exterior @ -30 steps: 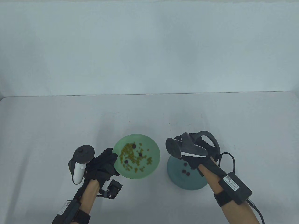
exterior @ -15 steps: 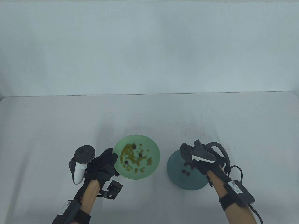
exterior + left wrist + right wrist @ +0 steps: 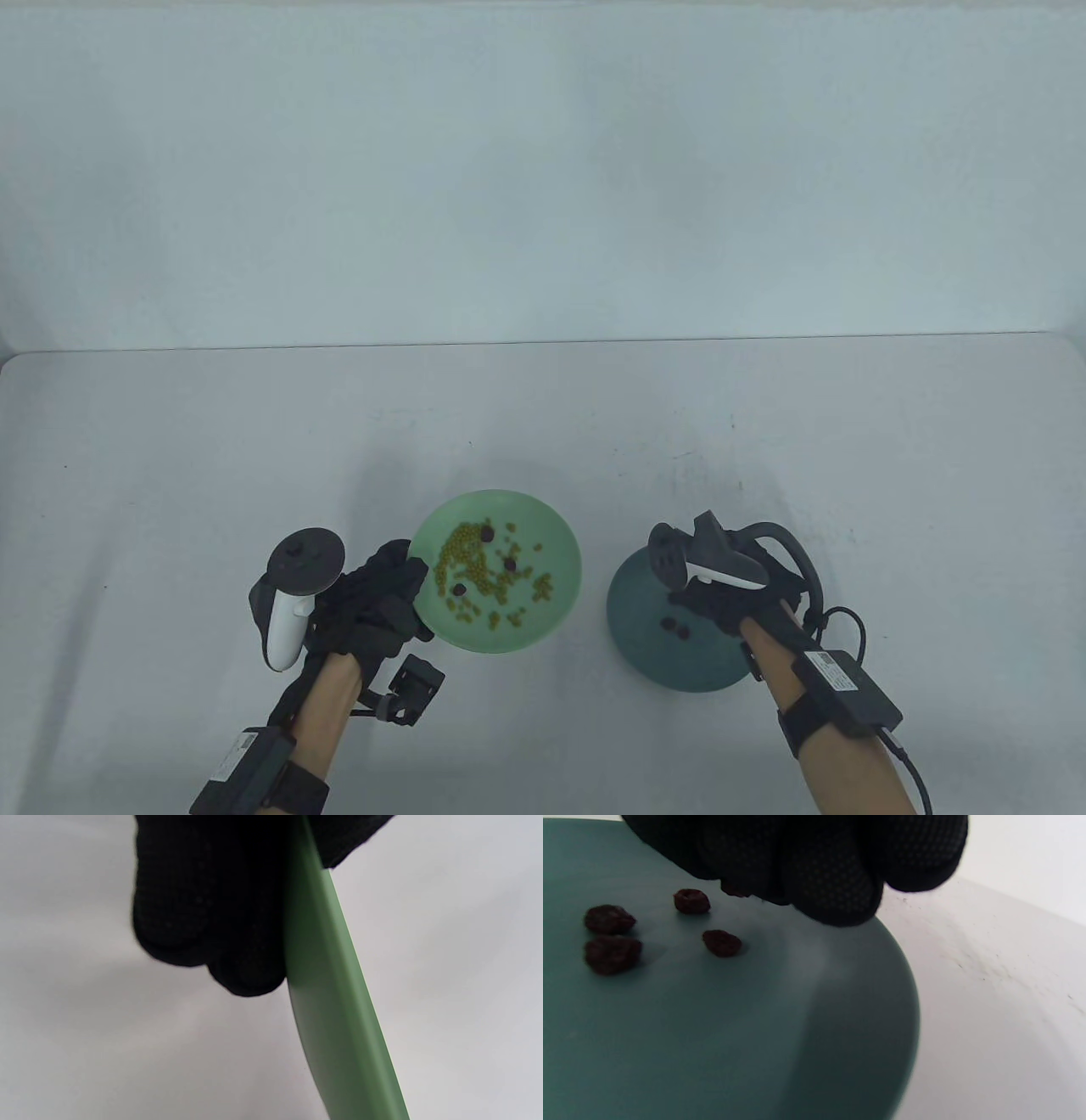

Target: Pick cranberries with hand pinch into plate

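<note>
At the lower centre of the table view, a pale green plate (image 3: 556, 586) of yellow-green beans (image 3: 462, 556) and dark cranberries (image 3: 488, 532) sits on the grey counter (image 3: 170, 475), the left hand (image 3: 373, 603) pinching its left rim, while the right hand (image 3: 721, 598) hovers over a teal plate (image 3: 636, 628). In the left wrist view, gloved fingers (image 3: 212, 912) clamp the green rim. In the right wrist view, curled fingertips (image 3: 831, 878) hang above four cranberries on the teal plate at left; whether that grip still holds anything cannot be told.

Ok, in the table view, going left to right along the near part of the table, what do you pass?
Left hand at the rim of the green plate → green plate with yellow-green beans and dark cranberries → bare table gap → teal plate → right hand above it.
</note>
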`<action>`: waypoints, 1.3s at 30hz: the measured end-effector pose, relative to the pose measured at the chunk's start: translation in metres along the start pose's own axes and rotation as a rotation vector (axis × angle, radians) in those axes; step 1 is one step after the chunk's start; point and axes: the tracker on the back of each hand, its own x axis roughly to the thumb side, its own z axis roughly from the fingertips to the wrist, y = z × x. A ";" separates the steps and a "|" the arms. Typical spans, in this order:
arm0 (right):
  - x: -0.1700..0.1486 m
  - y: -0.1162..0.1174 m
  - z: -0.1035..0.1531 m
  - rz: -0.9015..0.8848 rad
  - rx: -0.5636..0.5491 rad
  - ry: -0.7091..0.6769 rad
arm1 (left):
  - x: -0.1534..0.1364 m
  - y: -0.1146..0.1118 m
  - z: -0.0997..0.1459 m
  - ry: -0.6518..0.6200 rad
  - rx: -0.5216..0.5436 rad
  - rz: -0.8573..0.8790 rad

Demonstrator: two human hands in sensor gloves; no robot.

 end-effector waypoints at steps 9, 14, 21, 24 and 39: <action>-0.009 -0.017 0.007 -0.015 -0.033 0.018 | 0.000 0.000 0.000 -0.001 -0.002 0.000; -0.013 -0.047 0.021 0.008 -0.092 0.020 | 0.000 0.000 0.000 -0.003 -0.003 0.005; -0.002 -0.101 0.043 0.044 -0.208 -0.015 | 0.000 -0.001 0.000 -0.004 -0.009 0.006; 0.012 -0.121 0.050 0.060 -0.257 -0.050 | 0.000 -0.002 0.000 -0.007 -0.012 0.008; 0.104 -0.157 0.048 0.116 -0.347 -0.236 | 0.001 -0.004 0.000 -0.014 -0.019 0.013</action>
